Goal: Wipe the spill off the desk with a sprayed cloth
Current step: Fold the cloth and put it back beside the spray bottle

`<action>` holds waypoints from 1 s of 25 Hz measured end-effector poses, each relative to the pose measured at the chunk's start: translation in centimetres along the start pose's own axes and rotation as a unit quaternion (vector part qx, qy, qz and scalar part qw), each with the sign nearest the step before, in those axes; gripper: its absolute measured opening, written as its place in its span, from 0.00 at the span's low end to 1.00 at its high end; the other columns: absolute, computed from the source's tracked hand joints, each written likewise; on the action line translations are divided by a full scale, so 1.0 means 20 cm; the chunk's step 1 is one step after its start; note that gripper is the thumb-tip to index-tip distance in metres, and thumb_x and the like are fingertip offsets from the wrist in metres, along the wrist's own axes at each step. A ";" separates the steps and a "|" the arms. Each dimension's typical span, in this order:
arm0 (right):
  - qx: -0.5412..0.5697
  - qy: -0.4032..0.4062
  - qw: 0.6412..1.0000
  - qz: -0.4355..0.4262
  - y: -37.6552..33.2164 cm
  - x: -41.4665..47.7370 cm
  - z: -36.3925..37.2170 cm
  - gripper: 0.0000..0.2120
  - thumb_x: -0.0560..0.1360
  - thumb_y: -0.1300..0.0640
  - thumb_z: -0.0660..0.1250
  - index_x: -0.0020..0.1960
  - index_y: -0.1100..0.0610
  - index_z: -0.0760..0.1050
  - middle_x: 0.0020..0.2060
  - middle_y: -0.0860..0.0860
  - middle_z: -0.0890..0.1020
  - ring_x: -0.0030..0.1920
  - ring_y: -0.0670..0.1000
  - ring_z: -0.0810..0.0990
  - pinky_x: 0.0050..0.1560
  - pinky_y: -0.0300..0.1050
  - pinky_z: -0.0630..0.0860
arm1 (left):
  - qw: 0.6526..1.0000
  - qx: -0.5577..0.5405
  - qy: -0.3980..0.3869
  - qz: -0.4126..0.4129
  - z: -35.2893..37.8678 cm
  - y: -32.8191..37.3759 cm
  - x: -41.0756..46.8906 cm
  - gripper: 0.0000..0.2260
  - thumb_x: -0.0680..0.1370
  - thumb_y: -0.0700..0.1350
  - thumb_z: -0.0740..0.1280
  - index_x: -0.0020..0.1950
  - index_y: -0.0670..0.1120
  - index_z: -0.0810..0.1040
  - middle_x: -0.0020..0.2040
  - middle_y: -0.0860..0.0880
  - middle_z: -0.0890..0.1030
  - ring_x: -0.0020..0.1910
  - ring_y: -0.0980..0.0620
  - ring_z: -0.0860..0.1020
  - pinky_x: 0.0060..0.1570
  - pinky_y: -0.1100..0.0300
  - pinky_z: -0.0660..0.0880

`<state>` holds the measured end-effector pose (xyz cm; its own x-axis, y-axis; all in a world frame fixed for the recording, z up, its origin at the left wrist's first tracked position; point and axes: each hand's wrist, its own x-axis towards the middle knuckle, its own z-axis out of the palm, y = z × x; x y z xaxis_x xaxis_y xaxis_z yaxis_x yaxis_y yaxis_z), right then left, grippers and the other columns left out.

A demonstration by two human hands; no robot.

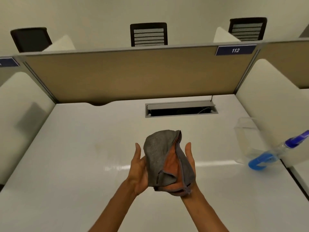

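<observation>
A folded cloth [160,154], grey outside and orange inside, is held upright between my two hands above the middle of the white desk [70,161]. My left hand [138,169] presses its flat palm and straight fingers against the cloth's left side. My right hand [189,159] cups the right side, and its fingers curl under the cloth's lower folds. A faint yellowish smear [98,146] marks the desk to the left of the hands. The clear spray bottle [284,148] with blue parts stands blurred at the desk's right edge.
A tan partition [133,76] with a "112" label closes the desk's far side, and white side panels [270,104] flank it. An open cable slot [180,110] is cut into the desk near the back. Black chairs [148,35] stand beyond the partition.
</observation>
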<state>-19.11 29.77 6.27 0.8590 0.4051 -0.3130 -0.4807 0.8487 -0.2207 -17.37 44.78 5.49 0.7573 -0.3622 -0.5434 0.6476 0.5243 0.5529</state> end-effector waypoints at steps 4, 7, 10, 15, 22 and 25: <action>-0.020 -0.010 1.000 0.005 -0.07 0.04 0.16 0.44 0.73 0.26 0.55 0.77 0.55 0.61 0.78 0.58 0.60 0.78 0.61 0.56 0.78 0.62 0.49 | 0.982 0.180 0.010 0.054 0.09 0.26 -0.11 0.28 0.77 0.64 0.60 0.70 0.48 0.74 0.67 0.44 0.79 0.65 0.43 0.78 0.64 0.46 0.76; -0.082 0.020 0.996 0.000 -0.11 0.08 0.21 0.43 0.72 0.26 0.57 0.74 0.57 0.67 0.73 0.62 0.69 0.73 0.64 0.67 0.74 0.64 0.61 | 0.959 0.273 0.014 0.078 0.13 0.41 -0.15 0.22 0.77 0.58 0.66 0.68 0.50 0.75 0.63 0.48 0.81 0.61 0.46 0.80 0.58 0.50 0.80; -0.173 0.052 0.984 -0.008 -0.14 0.13 0.25 0.37 0.73 0.29 0.60 0.71 0.56 0.73 0.68 0.62 0.75 0.68 0.64 0.74 0.69 0.62 0.70 | 0.946 0.307 0.016 0.101 0.13 0.51 -0.16 0.20 0.78 0.57 0.64 0.68 0.51 0.73 0.60 0.52 0.81 0.58 0.49 0.80 0.51 0.58 0.82; -0.417 0.119 0.900 -0.038 -0.13 0.22 0.31 0.33 0.64 0.42 0.79 0.65 0.51 0.76 0.55 0.50 0.85 0.55 0.53 0.84 0.49 0.45 0.82 | 0.925 0.363 0.009 0.115 0.11 0.58 -0.16 0.20 0.79 0.58 0.64 0.69 0.53 0.73 0.61 0.52 0.81 0.59 0.49 0.80 0.55 0.54 0.81; -0.337 0.139 0.930 -0.051 -0.32 0.20 0.25 0.06 0.73 0.58 0.67 0.46 0.59 0.81 0.48 0.59 0.82 0.51 0.57 0.80 0.46 0.50 0.82 | 0.946 0.301 0.046 0.106 0.15 0.67 -0.13 0.14 0.78 0.58 0.64 0.61 0.55 0.76 0.59 0.54 0.82 0.56 0.50 0.81 0.44 0.62 0.82; -0.458 0.112 0.882 0.015 -0.43 0.18 0.29 0.17 0.71 0.51 0.73 0.59 0.52 0.79 0.57 0.54 0.82 0.59 0.58 0.78 0.49 0.51 0.82 | 0.958 0.273 0.036 0.076 0.18 0.68 -0.11 0.16 0.79 0.55 0.65 0.64 0.51 0.77 0.58 0.49 0.84 0.56 0.47 0.83 0.48 0.56 0.82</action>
<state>-10.92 25.99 12.41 0.8362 0.2588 -0.4836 -0.5317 0.1658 -0.8306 -9.92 50.07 16.52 0.8511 -0.2495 -0.4619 0.4932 0.0783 0.8664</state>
